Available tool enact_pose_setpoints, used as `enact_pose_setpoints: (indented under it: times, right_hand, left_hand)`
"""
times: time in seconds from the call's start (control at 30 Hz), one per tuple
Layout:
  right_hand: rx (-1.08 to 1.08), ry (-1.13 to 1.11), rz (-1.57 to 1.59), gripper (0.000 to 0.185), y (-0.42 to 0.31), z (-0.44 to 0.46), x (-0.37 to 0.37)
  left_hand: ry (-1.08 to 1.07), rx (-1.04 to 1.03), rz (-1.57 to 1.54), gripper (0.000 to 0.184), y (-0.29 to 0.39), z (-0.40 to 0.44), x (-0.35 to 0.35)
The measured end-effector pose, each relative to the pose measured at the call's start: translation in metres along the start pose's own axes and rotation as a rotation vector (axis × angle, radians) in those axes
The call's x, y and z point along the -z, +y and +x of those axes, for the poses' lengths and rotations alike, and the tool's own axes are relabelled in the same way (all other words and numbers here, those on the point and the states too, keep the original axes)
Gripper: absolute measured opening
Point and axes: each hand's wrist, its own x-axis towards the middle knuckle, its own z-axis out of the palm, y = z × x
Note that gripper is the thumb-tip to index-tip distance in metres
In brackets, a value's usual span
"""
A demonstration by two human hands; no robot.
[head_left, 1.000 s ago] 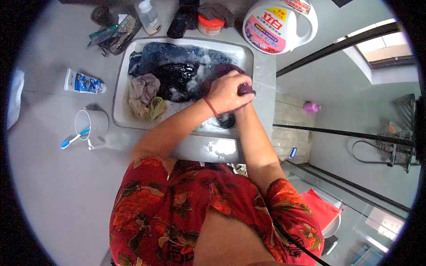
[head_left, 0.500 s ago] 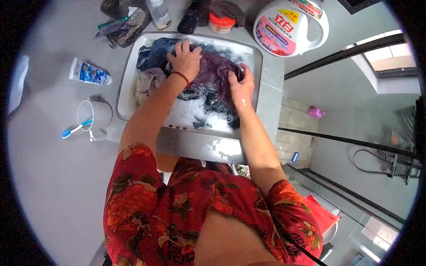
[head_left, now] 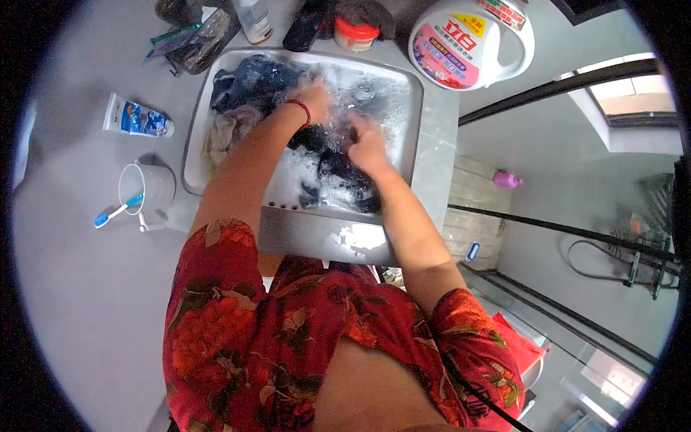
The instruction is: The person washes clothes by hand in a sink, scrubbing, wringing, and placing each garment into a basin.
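Both hands are down in the soapy water of a white sink, blurred by motion. My left hand, below a red bead bracelet, is closed on the purple cloth, most of which is hidden under hands and suds. My right hand has its fingers curled round a dark, wet part of that cloth. A dark blue garment is bunched at the back left of the sink. In front of it lies a pale cloth, and black cloth floats among foam near my right wrist.
A big white detergent jug stands behind the sink at right, near a red-lidded tub and a clear bottle. On the left counter are a toothpaste tube and a white cup with a blue toothbrush.
My left hand has gone from lying spread on the cloth to closed. My right hand has moved left and nearer to me. The purple cloth has sunk between them, uncovering foam at right.
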Motion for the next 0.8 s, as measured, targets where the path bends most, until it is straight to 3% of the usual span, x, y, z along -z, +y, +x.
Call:
enact_pose_setpoints:
  times: [0.07, 0.1, 0.17, 0.2, 0.3, 0.4, 0.5, 0.53, 0.57, 0.63, 0.77, 0.8]
  right_hand:
    - [-0.354, -0.083, 1.057, 0.039, 0.011, 0.011, -0.005]
    - [-0.355, -0.079, 1.055, 0.039, 0.016, 0.015, 0.000]
    - [-1.113, -0.141, 2.137, 0.036, 0.016, 0.022, 0.018]
    - [-1.091, -0.132, 2.081, 0.051, 0.001, 0.023, 0.044]
    - [-1.034, -0.119, 2.204, 0.058, 0.007, 0.023, 0.038]
    - [-0.867, -0.233, 2.294, 0.052, 0.019, 0.017, 0.030]
    - [-0.784, -0.026, 2.311, 0.044, 0.012, 0.020, 0.019]
    - [-0.748, 0.033, 2.314, 0.042, 0.008, 0.023, 0.018]
    - [-0.796, 0.058, 2.069, 0.034, -0.002, 0.024, 0.030]
    - [-0.946, -0.059, 2.114, 0.034, -0.007, 0.029, 0.045]
    - [-0.760, -0.112, 2.102, 0.032, -0.005, 0.025, 0.049]
    - [-0.716, 0.048, 1.894, 0.034, -0.009, 0.022, 0.052]
  left_hand:
    - [0.174, 0.045, -0.033, 0.030, 0.006, 0.003, 0.000]
    - [0.176, 0.042, -0.033, 0.030, 0.008, 0.004, -0.002]
    - [0.325, -0.030, -0.588, 0.025, 0.016, -0.009, 0.001]
    - [0.296, -0.060, -0.791, 0.021, 0.028, -0.020, 0.013]
    - [0.320, -0.275, -1.083, 0.015, 0.070, -0.045, 0.034]
    - [0.487, -0.418, -0.886, 0.015, 0.101, -0.055, 0.036]
    - [0.698, -0.333, -0.453, 0.023, 0.099, -0.049, 0.030]
    - [0.746, -0.269, -0.437, 0.023, 0.096, -0.043, 0.028]
    - [0.790, -0.205, -0.419, 0.023, 0.093, -0.038, 0.025]
    - [0.920, -0.174, -0.486, 0.023, 0.082, -0.025, 0.017]
    - [0.871, 0.046, -0.271, 0.026, 0.039, -0.021, 0.005]
    - [0.749, 0.152, -0.248, 0.028, 0.022, -0.024, 0.000]
